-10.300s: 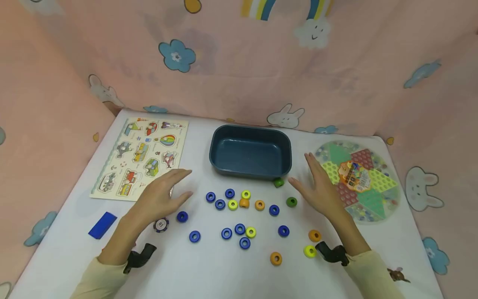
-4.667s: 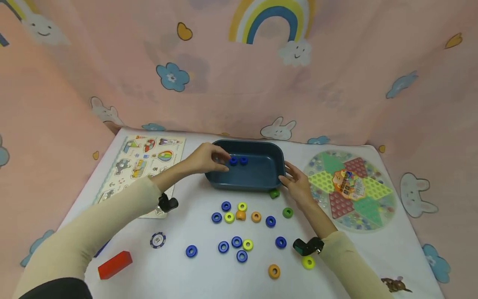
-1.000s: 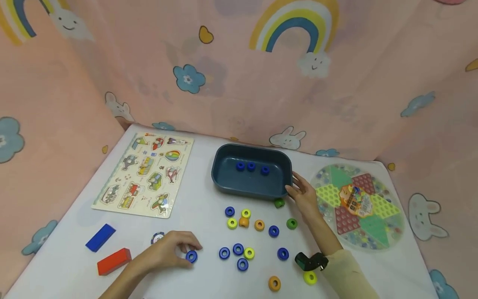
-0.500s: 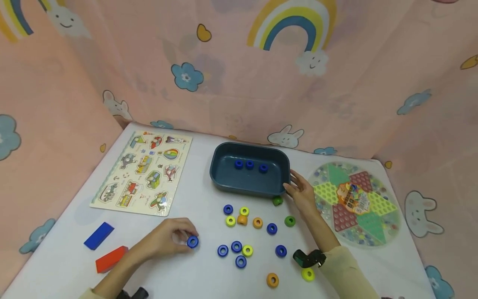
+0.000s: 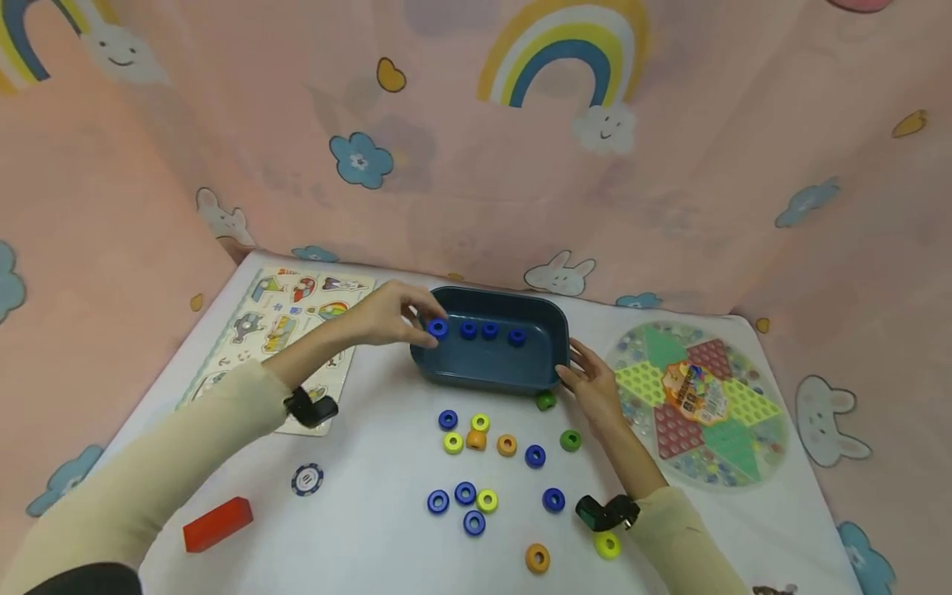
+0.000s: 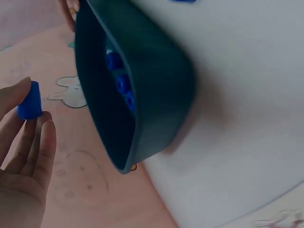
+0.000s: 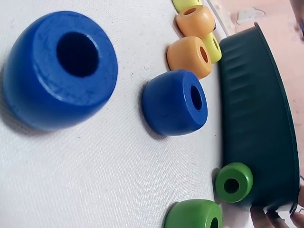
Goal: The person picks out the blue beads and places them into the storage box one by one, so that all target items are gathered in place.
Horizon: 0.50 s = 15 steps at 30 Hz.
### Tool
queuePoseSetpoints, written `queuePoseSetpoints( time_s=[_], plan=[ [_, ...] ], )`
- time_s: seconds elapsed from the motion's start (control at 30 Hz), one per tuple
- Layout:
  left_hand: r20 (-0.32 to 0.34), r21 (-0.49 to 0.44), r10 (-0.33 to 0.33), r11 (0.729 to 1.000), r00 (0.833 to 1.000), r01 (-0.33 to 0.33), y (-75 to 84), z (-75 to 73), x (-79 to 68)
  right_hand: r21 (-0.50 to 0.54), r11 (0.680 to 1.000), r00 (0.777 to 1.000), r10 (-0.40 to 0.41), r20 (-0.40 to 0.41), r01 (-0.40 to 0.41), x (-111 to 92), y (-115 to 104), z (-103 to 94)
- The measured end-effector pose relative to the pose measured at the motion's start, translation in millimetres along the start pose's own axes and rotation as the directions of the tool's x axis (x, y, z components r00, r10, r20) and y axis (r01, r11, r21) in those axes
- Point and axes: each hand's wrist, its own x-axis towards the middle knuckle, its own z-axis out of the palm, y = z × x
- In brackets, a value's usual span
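Observation:
My left hand (image 5: 397, 314) pinches a blue bead (image 5: 438, 329) between thumb and fingertips, over the left end of a dark teal plastic tub (image 5: 491, 376). The left wrist view shows that bead (image 6: 31, 101) up in the fingers, apart from the tub wall (image 6: 161, 90). Inside the tub a row of 3 blue beads (image 5: 489, 330) lies on the floor. My right hand (image 5: 595, 388) grips the tub's right end, thumb at the front corner and fingers along the side. Its fingertips (image 7: 261, 217) show at the tub's corner in the right wrist view.
Blue, yellow and orange beads lie scattered in front of the tub, with a green bead (image 5: 546, 401) against its front wall. A picture puzzle board (image 5: 245, 330), poker chip (image 5: 307, 479) and red block (image 5: 218, 525) are at left. A round patterned game board (image 5: 695, 397) lies right.
My left hand has picked the blue bead off the front left of the table and carried it up to the tub. Earlier it brought other blue beads in. The right hand stays at the tub.

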Motion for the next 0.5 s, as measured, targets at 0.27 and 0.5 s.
queuePoseSetpoints(
  time_s=[0.27,0.5],
  plan=[
    [0.181,0.155,-0.076,0.987,0.981,0.047,-9.3,17.2,86.9,-0.016,1.0,1.0,-0.002,-0.024,0.001,1,0,1.8],
    [0.379,0.239,-0.061,0.97,0.923,-0.034,-20.4,50.1,125.7,-0.024,1.0,0.999,0.009,-0.043,-0.01,1,0,1.7]
  ],
)
